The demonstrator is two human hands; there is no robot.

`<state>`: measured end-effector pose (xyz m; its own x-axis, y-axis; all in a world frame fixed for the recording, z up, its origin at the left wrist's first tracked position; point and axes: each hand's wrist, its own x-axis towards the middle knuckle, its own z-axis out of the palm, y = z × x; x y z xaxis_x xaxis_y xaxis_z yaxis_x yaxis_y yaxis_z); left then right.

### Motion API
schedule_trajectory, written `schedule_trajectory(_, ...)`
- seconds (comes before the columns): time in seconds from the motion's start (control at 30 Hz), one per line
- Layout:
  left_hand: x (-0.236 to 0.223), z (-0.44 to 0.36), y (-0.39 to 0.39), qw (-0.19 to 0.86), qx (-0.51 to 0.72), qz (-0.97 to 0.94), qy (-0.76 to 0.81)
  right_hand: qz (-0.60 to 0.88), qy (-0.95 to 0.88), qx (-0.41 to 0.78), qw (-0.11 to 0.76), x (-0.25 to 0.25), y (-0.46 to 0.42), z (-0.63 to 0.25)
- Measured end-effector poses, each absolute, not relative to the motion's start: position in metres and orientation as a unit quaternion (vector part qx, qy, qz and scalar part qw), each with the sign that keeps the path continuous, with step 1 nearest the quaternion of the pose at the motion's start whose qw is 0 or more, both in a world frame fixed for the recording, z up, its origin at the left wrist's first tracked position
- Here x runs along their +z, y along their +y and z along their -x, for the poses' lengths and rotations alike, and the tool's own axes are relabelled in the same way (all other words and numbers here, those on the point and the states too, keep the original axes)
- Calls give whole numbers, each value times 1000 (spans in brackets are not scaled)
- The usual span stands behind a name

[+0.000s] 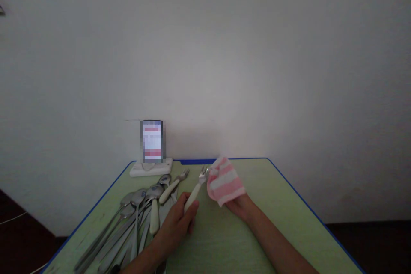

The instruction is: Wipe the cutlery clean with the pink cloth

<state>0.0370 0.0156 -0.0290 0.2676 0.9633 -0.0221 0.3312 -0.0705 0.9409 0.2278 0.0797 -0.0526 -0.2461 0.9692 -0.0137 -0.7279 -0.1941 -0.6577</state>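
Observation:
My left hand (180, 218) is closed around the cream handle of a fork (194, 195), whose metal tines point up and away from me. To its right, a pink-and-white striped cloth (225, 183) drapes over my right hand (239, 206) and hides most of its fingers. The cloth's left edge meets the fork's head. Left of my left hand lies a pile of metal cutlery (131, 218), with several spoons and long handles. Another cream-handled fork (170, 190) and a cream-handled spoon (154, 214) rest on the pile's right side.
A phone (152, 141) with a blurred screen stands upright on a white power strip (150, 168) at the table's back left. The pale green table (257, 231) has a blue edge. Behind it rises a plain grey wall (240, 72).

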Motion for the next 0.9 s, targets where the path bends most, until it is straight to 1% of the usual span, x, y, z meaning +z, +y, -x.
schedule_trajectory(0.1,-25,-39,14,462,332,-659,492,295,-312,733,528,-55,75,-231)
schedule_trajectory(0.2,-21,-40,12,454,321,-669,493,368,-387,679,503,-51,68,-232)
schedule_trajectory(0.27,-20,-40,12,450,318,-674,492,387,-423,656,490,-45,65,-233)
schedule_trajectory(0.47,-24,-36,11,457,336,-678,468,347,-362,715,487,-33,63,-226)
schedule_trajectory(0.57,-24,-36,10,470,326,-675,466,325,-301,770,460,-30,65,-223)
schedule_trajectory(0.7,-26,-37,12,454,316,-697,456,275,-257,822,427,-31,65,-224)
schedule_trajectory(0.83,-28,-37,14,469,313,-692,450,319,-292,765,477,-39,66,-226)
schedule_trajectory(0.9,-27,-38,14,476,309,-684,458,349,-274,739,506,-42,68,-226)
